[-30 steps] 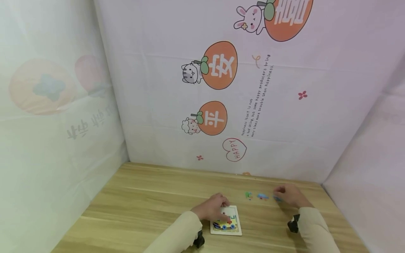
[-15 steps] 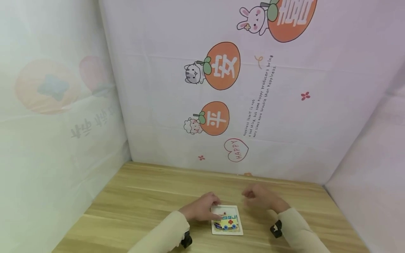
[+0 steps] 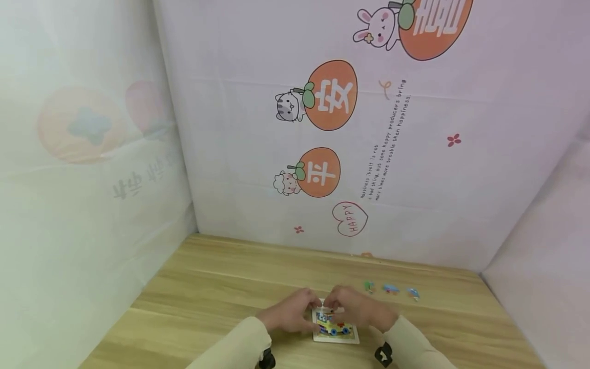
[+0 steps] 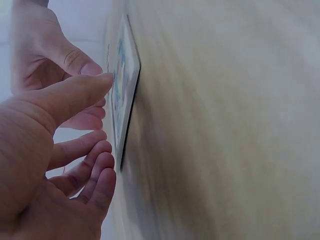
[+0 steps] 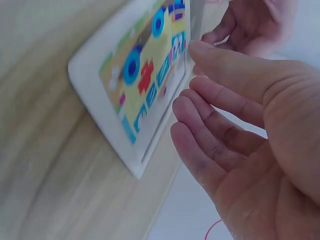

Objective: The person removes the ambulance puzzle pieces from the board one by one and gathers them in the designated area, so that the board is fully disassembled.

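Observation:
A square picture puzzle [image 3: 335,339] with a white frame lies on the table, showing a yellow ambulance with blue wheels and a red cross. My left hand [image 3: 290,311] is at its left edge, thumb and fingers spread apart. From the right, my right hand [image 3: 361,306] reaches over the puzzle's upper part, its fingers slightly bent. A blue-and-white puzzle piece [image 5: 177,44] shows in the picture near my right thumb tip; whether the thumb touches it I cannot tell. In the left wrist view both thumbs come close together by the puzzle's frame [image 4: 131,95].
Beyond the right hand lie three loose puzzle pieces: a green one [image 3: 369,286], a blue one [image 3: 391,289] and another blue one [image 3: 413,293]. White printed sheets [image 3: 258,205] wall in the wooden table [image 3: 221,287] at the back and sides.
My right hand has moved left from the loose pieces to the puzzle. The left hand has drawn back from over the picture to its left edge. A blue-and-white piece now shows in the picture's left part.

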`<state>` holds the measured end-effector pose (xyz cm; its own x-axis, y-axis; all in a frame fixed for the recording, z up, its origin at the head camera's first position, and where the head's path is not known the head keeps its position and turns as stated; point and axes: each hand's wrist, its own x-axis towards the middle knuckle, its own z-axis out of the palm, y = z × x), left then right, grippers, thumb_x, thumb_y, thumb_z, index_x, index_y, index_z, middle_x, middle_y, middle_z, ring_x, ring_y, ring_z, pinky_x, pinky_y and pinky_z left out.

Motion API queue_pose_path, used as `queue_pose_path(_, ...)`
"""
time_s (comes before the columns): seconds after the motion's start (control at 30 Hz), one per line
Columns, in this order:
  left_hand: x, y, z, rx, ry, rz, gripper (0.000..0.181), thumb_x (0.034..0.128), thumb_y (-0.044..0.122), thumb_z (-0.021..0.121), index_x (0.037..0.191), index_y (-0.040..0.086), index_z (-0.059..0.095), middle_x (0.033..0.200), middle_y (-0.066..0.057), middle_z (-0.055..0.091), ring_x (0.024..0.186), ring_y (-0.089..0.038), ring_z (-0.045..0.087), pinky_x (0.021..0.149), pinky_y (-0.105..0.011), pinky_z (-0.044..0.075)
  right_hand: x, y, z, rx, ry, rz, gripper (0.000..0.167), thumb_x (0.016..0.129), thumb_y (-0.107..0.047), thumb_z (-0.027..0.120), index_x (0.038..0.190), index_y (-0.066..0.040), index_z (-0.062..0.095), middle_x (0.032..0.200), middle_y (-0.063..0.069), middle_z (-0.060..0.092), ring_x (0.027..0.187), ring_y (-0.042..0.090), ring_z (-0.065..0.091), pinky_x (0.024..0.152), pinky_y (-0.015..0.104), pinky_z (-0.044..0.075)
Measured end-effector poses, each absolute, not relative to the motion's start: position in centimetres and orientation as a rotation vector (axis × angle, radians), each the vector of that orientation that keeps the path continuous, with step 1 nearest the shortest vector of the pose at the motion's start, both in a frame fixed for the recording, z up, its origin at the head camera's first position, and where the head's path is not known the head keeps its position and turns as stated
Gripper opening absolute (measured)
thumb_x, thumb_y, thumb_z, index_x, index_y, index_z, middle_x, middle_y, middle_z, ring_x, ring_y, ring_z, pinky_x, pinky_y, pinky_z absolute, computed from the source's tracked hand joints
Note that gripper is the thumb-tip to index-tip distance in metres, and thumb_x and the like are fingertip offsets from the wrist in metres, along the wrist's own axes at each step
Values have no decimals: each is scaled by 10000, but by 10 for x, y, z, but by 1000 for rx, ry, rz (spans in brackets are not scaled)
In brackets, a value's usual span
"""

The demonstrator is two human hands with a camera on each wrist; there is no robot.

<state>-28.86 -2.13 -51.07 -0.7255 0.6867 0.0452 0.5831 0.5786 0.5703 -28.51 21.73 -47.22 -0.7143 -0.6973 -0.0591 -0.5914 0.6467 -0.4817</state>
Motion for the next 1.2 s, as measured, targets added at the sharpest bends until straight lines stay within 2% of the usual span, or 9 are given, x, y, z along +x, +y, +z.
queue_pose_path(0.33, -284, -20, -515, 1035, 2559, 925, 516, 898, 311, 857, 1317, 81, 660, 1145, 58, 551, 1056, -26, 514, 940, -209, 496, -275, 214, -485, -1028, 2674, -640, 255, 913, -111, 818, 1161, -80, 767, 1100, -8, 681, 999, 120, 662, 883, 269, 602)
queue_pose_path(0.7, -285, -17, -515, 997, 2572, 923, 527, 878, 291, 878, 1303, 76, 654, 1176, 47, 568, 1058, -32, 527, 961, -227, 511, -272, 217, -494, -1066, 2726, -641, 274, 927, -138, 802, 1198, -100, 783, 1144, -1, 657, 1026, 120, 629, 868, 240, 586)
queue_pose_path(0.83, -287, -17, -517, 1008, 2603, 875, 516, 877, 301, 881, 1291, 87, 660, 1169, 57, 572, 1040, -12, 520, 945, -213, 511, -275, 217, -497, -1046, 2734, -670, 243, 916, -142, 813, 1158, -142, 794, 1118, -43, 656, 1004, 88, 626, 853, 229, 578)
queue_pose_path(1.2, -288, -16, -516, 1022, 2610, 869, 522, 858, 296, 898, 1272, 75, 671, 1164, 44, 594, 1030, -13, 532, 941, -207, 512, -282, 216, -498, -1012, 2670, -800, 210, 889, -74, 837, 1031, -170, 714, 1045, -78, 679, 965, 71, 673, 852, 235, 595)
